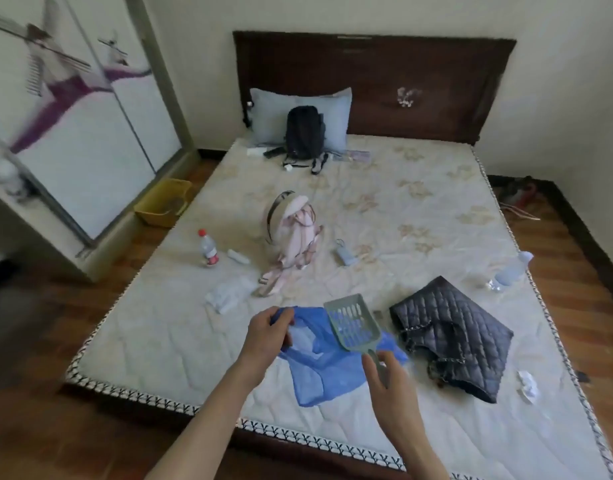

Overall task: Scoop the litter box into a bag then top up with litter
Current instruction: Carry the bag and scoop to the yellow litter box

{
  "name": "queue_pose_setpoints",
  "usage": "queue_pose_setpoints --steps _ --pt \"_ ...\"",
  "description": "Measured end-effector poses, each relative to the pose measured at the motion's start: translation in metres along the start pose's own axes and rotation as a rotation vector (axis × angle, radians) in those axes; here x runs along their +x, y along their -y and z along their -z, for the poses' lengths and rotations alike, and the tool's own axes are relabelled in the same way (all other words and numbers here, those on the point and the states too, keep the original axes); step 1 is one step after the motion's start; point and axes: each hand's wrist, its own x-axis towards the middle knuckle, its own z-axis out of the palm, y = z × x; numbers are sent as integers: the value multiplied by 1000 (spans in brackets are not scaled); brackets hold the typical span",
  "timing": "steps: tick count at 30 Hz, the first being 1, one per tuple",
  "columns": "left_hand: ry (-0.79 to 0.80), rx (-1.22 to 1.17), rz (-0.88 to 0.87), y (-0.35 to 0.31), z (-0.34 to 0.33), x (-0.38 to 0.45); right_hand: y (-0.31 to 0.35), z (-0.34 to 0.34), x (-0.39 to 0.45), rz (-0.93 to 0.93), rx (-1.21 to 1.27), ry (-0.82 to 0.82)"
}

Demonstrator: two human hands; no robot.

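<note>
The person stands at the foot of the bed point(419, 216), both arms reaching out over the bare mattress. The left hand point(263, 336) pinches the upper edge of a blue plastic bag point(318, 368), which hangs crumpled down onto the mattress. The right hand point(389, 379) grips the handle of a grey-green slotted litter scoop point(353, 322), its blade pointing away and lying over the bag. Just to the right of the bag lies a dark quilted handbag point(460, 334). Farther up the bed sit a pink backpack point(294, 233) and, against the pillow point(263, 116), a black backpack point(304, 133). A bottle with a red cap point(208, 249) stands near the left edge. On the floor between bed and wardrobe point(76, 133) sits a yellow tub point(163, 202), probably the litter box, though its contents are too blurred to make out.
</note>
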Motion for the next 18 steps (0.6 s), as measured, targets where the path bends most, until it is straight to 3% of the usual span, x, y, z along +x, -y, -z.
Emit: queue_pose_setpoints --steps 11,18 --pt "-235 -352 96 22 190 -5 121 -138 -10 143 -32 269" --pt "-343 -359 75 37 313 -18 190 -249 -33 225 -25 331"
